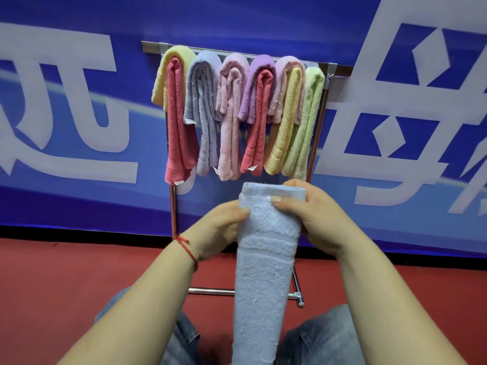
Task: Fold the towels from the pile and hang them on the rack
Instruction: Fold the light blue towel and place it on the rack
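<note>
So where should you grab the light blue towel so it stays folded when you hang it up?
Probably near its top fold, pinched from both sides, as the left hand and right hand do now. The light blue towel is a long narrow strip hanging down, so squeezing the layers together up there should keep them from opening.

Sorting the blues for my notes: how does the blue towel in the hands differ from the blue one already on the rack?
The held blue towel is gripped near its top by the left hand and right hand; the hung blue towel is draped over the rack. The held one looks flat and smooth; the hung one is bunched in folds. Both are pale blue terry.
</note>
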Demonstrator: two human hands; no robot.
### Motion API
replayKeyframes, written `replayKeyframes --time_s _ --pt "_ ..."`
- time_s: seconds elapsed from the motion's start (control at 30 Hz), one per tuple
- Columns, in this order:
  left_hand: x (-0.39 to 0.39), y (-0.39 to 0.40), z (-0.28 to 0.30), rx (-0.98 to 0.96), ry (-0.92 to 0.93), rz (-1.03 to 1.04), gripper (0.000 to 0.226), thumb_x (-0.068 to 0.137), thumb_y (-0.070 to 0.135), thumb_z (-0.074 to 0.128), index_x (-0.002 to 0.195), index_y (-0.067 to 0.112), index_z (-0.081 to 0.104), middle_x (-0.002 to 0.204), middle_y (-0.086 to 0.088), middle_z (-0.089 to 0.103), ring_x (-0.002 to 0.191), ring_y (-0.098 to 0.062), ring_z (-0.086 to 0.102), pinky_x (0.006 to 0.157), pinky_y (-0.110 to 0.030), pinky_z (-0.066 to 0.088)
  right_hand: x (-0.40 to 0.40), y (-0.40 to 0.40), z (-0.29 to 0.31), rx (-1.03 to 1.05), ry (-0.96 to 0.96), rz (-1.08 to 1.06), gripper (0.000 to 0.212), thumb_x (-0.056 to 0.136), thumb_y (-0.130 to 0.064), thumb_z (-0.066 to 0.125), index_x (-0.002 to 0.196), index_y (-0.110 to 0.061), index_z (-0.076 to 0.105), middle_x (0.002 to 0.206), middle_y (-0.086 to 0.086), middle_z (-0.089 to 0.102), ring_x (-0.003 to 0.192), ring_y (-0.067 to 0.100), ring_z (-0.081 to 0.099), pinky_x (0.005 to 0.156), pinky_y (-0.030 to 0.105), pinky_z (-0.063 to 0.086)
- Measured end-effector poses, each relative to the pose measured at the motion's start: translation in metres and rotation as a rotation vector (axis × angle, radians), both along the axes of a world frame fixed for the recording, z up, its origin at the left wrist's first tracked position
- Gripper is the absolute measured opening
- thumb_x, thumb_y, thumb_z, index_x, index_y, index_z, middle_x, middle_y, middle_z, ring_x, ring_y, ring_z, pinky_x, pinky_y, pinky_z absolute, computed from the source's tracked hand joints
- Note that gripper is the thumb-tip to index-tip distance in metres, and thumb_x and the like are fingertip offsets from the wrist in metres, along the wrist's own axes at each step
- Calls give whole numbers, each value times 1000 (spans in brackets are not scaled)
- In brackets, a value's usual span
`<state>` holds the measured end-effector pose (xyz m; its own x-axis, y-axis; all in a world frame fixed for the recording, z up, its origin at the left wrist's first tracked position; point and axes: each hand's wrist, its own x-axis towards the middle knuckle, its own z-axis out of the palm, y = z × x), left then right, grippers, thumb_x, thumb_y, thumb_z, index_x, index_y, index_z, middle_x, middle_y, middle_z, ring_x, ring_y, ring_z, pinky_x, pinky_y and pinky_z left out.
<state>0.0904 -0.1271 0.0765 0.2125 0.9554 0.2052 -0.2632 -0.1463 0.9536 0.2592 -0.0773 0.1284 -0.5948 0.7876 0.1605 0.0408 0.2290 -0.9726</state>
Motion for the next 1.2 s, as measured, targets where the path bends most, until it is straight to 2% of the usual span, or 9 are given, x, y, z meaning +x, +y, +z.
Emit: replayKeyframes --time_s 0.1,0.3,0.43,0.57,0.7,0.83,1.0,1.13,1.2 --pt "3 4 -4 -135 116 -36 64 52 30 86 108 7 66 109 -8 68 100 -19 65 85 -28 53 -1 7 18 -81 45 52 12 88 -4 57 80 -14 56 63 -7 63 58 5 59 51 18 46" --pt "10 5 -3 -202 158 19 26 73 16 61 97 9 67 95 -2 73 87 -14 69 80 -25 55 -8 39 34 -353 132 -32 24 92 -10 53 113 -2 61 101 11 68 87 20 67 77 32 56" --pt "10 12 21 -202 74 92 26 77 18 62 99 5 65 91 -8 72 82 -17 69 77 -28 56 -9 49 4 -758 252 82 55 87 -52 49 114 -7 65 119 16 64 107 29 63 93 42 49" --pt "5 27 48 -224 -3 216 18 93 17 50 101 8 64 87 -5 72 78 -15 69 73 -28 56 -4 29 -43 -875 248 356 93 64 -82 50 115 -6 67 125 18 61 113 32 60 100 44 44" --pt "-4 40 67 -286 2 278 19 94 23 50 100 10 62 91 -8 68 82 -19 64 84 -36 50 -6 14 -59 -823 134 489 84 34 -46 93 105 -6 72 108 11 70 100 23 67 82 36 56" --pt "-18 50 74 -315 -42 298 19 95 21 50 90 7 62 71 -4 71 63 -13 69 63 -25 57 -7 6 -52 -601 -145 411 31 65 -7 70 96 -5 67 92 5 74 83 16 70 74 27 57" --pt "-33 57 57 -376 -92 412 25 96 27 47 86 8 61 63 -3 71 56 -11 68 57 -23 56 -7 7 -30 -585 0 377 22 70 -1 59 90 -3 69 88 10 73 79 20 71 69 31 59" --pt "-29 50 29 -497 -168 295 54 95 50 37 93 6 69 87 -13 72 72 -22 71 60 -31 58 -17 12 -9 -576 111 314 32 69 -1 65 101 2 64 91 13 71 80 22 70 70 32 59" --pt "-19 42 18 -488 -229 208 62 93 52 35 79 9 76 80 -11 73 69 -22 71 60 -28 57 -24 18 1 -591 140 293 40 69 -6 63 107 5 61 96 16 69 84 23 69 73 32 58"
